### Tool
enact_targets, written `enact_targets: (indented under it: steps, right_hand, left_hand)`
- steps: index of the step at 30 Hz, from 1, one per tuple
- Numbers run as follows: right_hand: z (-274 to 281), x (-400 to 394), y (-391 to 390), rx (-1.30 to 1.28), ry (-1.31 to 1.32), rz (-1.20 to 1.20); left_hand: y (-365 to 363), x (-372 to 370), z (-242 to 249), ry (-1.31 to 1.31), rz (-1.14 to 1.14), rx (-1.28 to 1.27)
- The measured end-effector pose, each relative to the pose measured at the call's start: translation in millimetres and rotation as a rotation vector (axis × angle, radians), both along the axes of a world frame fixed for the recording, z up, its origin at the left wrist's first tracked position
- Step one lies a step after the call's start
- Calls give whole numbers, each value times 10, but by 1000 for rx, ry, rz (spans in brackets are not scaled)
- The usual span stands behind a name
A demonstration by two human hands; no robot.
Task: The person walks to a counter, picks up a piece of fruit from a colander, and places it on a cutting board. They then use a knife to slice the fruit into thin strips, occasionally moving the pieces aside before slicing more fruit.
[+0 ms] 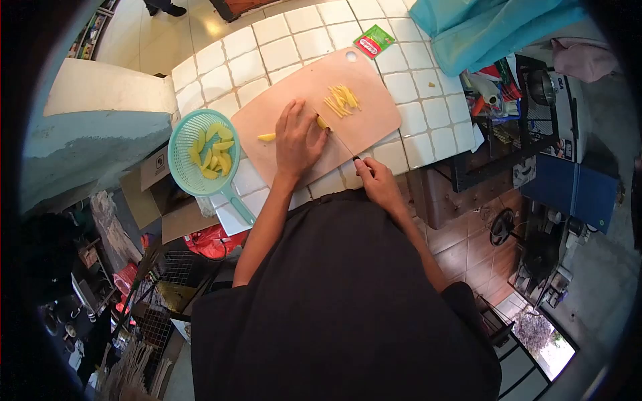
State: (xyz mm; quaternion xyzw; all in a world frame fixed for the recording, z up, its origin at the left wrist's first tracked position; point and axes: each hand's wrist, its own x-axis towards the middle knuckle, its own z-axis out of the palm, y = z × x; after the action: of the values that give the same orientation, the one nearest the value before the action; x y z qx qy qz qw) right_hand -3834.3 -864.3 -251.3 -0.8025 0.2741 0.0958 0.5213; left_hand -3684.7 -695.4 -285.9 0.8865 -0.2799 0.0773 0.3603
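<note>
Now the knife [356, 159] is grasped by its dark handle in the right hand [377, 180], its thin blade slanted away toward the left hand [299, 142], where a yellow wedge [322, 123] is pinched between thumb and forefinger. Just left of that left hand, a second wedge [266, 137] is seen on the pink cutting board [378, 123]; beyond the fingertips, to the right, thin yellow sticks [343, 100] are bunched. Farther left, more wedges [223, 145] are held in the green colander [172, 152]. The pinched wedge is partly covered by fingers, the handle is mostly hidden, and the blade's tip can hardly be made out.
</note>
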Motion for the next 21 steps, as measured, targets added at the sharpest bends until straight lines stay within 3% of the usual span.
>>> enact_targets:
  steps: [21]
  right_hand:
    - [160,70,6,-59,114,123]
  left_hand:
    - [9,18,-34,26,-3,-56]
